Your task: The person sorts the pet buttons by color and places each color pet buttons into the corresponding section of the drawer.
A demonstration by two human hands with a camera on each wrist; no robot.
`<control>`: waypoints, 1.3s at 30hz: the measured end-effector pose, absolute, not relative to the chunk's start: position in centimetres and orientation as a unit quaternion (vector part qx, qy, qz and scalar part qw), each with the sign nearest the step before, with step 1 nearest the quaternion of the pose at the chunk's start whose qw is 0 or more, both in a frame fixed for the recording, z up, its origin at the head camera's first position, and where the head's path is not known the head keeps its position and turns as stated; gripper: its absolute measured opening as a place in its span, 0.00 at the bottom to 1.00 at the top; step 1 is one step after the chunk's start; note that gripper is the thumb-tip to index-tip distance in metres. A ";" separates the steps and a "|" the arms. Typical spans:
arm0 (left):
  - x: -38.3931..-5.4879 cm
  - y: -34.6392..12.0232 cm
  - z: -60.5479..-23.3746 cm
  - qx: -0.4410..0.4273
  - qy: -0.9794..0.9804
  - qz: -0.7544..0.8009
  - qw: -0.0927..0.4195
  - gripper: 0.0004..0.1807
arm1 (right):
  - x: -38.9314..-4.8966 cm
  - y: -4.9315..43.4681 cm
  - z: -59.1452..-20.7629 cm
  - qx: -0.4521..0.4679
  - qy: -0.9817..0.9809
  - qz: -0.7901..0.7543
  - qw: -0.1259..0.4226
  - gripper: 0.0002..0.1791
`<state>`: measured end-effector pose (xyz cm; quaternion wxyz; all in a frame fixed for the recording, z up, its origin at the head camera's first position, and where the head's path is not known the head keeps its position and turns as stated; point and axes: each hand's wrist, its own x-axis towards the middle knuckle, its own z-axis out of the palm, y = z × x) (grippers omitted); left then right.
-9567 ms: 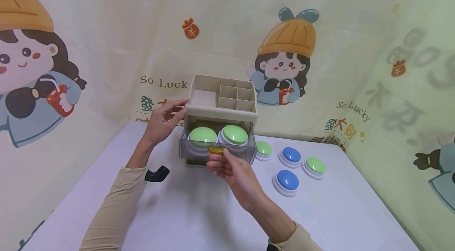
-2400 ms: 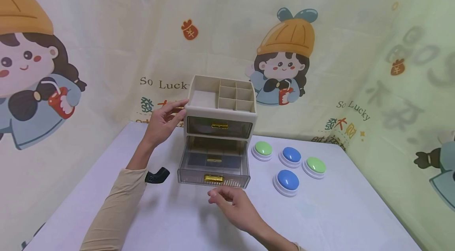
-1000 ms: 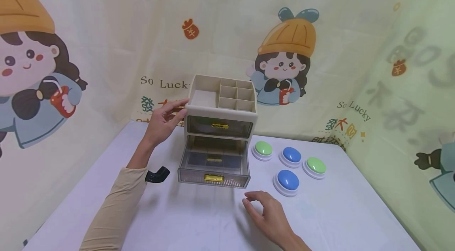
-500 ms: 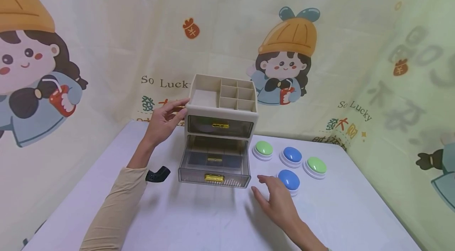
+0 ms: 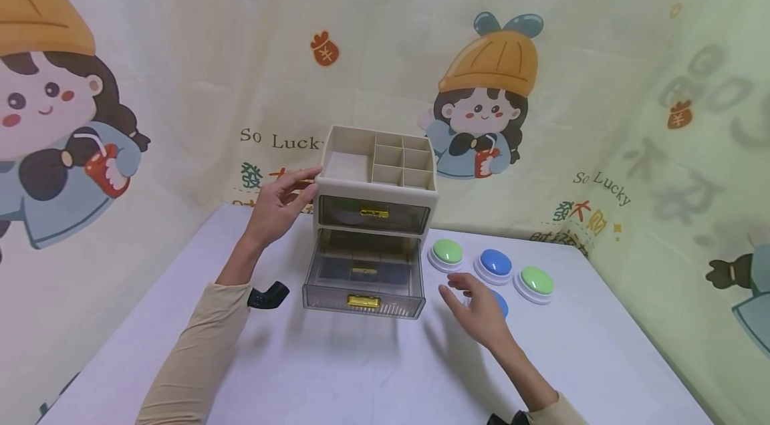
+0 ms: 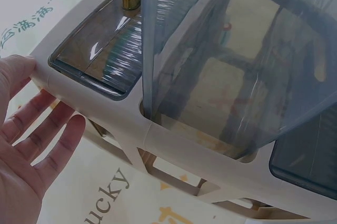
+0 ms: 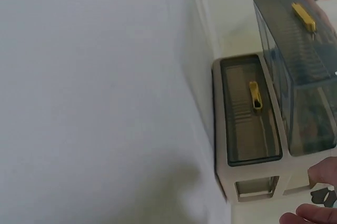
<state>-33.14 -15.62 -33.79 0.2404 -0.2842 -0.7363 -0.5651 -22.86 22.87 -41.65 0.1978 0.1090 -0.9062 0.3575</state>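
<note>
One left hand, fingers loose, touching boxy beige plastic cabinet; right hand, thumb and fingers apart, near round blue-domed button.

Beige cabinet, smoky-grey drawer, gold handle; green buttons, blue buttons; pale tabletop, perhaps lilac.

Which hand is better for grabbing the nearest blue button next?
Probably the right hand: it is free and close to that blue button. The left hand touches the drawer box on its left side.
</note>
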 end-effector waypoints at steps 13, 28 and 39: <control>-33.1 -15.6 -33.7 -0.281 -0.734 -0.571 0.239 0.23 | -25.5 23.8 -40.9 0.039 -0.893 0.433 0.112 0.26; -33.2 -15.5 -33.8 -0.277 -0.740 -0.564 0.240 0.23 | -28.2 25.1 -40.6 0.038 -0.898 0.434 0.064 0.33; -33.3 -15.6 -33.8 -0.286 -0.733 -0.570 0.236 0.22 | -30.5 27.2 -40.8 0.041 -0.893 0.447 0.018 0.38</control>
